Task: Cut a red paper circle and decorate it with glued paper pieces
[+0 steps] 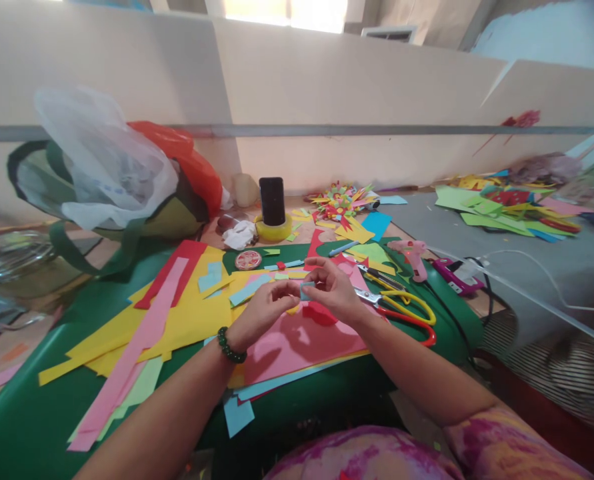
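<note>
Near mid-frame, the person's left hand (pixel 271 305) and right hand (pixel 337 293) pinch a blue paper piece (pixel 307 291) in nearly closed fingertips above a pink sheet (pixel 289 350), paper strips (pixel 139 343) lower left seemingly unused, a spiky paper cluster (pixel 341 203) upper centre looking well advanced.

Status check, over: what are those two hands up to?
Both hands, left and right, pinching small blue paper piece. Pink sheet beneath. Scissors close by, right side.
</note>
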Demonstrator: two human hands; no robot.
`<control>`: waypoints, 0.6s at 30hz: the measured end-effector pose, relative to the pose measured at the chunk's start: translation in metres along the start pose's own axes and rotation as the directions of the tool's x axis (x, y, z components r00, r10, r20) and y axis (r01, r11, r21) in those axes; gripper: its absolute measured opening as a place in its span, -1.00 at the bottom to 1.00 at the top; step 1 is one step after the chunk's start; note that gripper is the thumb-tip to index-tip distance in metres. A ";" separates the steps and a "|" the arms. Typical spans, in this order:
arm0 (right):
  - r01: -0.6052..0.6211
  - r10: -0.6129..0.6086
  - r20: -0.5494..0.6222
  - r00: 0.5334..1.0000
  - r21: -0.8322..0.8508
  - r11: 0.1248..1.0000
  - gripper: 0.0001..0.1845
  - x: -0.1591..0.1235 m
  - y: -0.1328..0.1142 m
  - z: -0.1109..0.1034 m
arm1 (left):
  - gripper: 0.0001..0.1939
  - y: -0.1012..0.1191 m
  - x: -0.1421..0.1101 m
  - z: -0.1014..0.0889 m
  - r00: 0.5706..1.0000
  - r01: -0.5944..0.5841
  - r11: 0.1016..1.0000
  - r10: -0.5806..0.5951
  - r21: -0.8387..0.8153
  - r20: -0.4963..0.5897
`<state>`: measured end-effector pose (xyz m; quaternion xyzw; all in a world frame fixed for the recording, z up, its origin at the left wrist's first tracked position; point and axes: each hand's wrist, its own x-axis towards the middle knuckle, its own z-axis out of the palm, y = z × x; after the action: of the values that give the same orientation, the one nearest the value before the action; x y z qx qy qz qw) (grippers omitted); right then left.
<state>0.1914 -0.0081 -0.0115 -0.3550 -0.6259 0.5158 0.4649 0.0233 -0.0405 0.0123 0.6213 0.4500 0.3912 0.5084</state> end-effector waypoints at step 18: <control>0.066 -0.057 0.082 0.995 -0.123 0.990 -0.32 -0.006 0.003 0.005 | -0.84 0.002 0.004 -0.003 0.994 0.078 0.988 -0.088 -0.130 -0.071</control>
<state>0.1889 -0.0147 -0.0159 -0.3436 -0.6856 0.4743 0.4324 0.0221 -0.0361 0.0151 0.5530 0.4690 0.4209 0.5451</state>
